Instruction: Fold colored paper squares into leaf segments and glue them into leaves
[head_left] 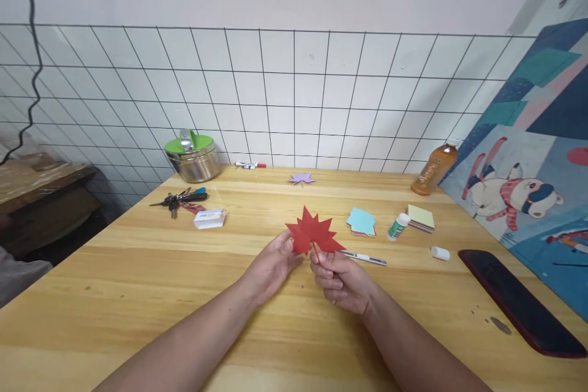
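Over the wooden table [138, 294], near its middle: red paper leaf [309, 234], pointed lobes spread, raised in front of the person between both hands.
Right hand [344, 282]: thumb and fingers pinched together on the leaf's thin stem, below the lobes.
Left hand [271, 266]: at the leaf's left edge, fingertips partly behind it; cannot tell whether they close on the paper.
Cutter [367, 258]: slim, silver and white, lying just beyond the right hand.
Paper notes: blue-topped stack [361, 220] beyond the cutter; yellow-topped stack [420, 217] farther right.
Glue stick [398, 226]: white and green, between the two stacks.
Right side: small white cylinder [440, 253], then a long dark slab [519, 300] with a red edge; amber bottle [435, 168] towards the wall.
Back edge: purple leaf [302, 179], near the tiled wall [312, 98]; red-and-white marker [250, 165] to its left; steel pot [197, 165] with green lid [202, 142] at the far left corner.
Left side: bunch of keys [174, 201]; small white box [210, 218] just beside.
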A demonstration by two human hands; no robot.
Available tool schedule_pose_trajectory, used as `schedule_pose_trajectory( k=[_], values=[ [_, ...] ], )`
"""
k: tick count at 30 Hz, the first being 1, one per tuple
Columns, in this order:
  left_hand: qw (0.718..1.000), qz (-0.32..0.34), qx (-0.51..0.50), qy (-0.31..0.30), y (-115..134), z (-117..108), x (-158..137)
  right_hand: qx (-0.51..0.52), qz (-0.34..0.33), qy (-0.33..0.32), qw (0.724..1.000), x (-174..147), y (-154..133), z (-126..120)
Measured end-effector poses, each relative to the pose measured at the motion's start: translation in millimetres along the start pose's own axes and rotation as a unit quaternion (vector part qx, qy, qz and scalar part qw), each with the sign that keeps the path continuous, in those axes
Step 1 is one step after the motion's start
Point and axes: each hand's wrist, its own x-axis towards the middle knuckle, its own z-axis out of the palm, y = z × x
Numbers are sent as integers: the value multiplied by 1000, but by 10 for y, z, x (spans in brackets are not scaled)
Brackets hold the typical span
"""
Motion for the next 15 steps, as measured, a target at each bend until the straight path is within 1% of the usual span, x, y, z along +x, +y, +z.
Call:
schedule_pose_trajectory(
  k=[2, 5, 8, 10, 12, 14, 15],
  values=[
    [1000, 3, 5, 6, 35, 16, 4, 3, 29, -11, 1000, 26, 29, -21],
    [999, -13, 19, 45, 55, 10, 10, 2, 61, -14, 998, 60, 66, -32],
    [995, -20, 48, 84, 63, 12, 6, -16, 63, 8, 998, 84, 97, -12],
    [993, -12, 73, 96, 76, 17, 2, -53, 28, 51, 997, 100, 127, 19],
    [989, 2, 100, 109, 92, 10, 3, -110, -37, 101, 988, 121, 170, 61],
    [982, 20, 124, 139, 99, -12, 12, -185, -101, 145, 967, 151, 218, 104],
    [978, 30, 134, 158, 97, -26, 18, -226, -121, 167, 952, 168, 242, 122]
  ],
)
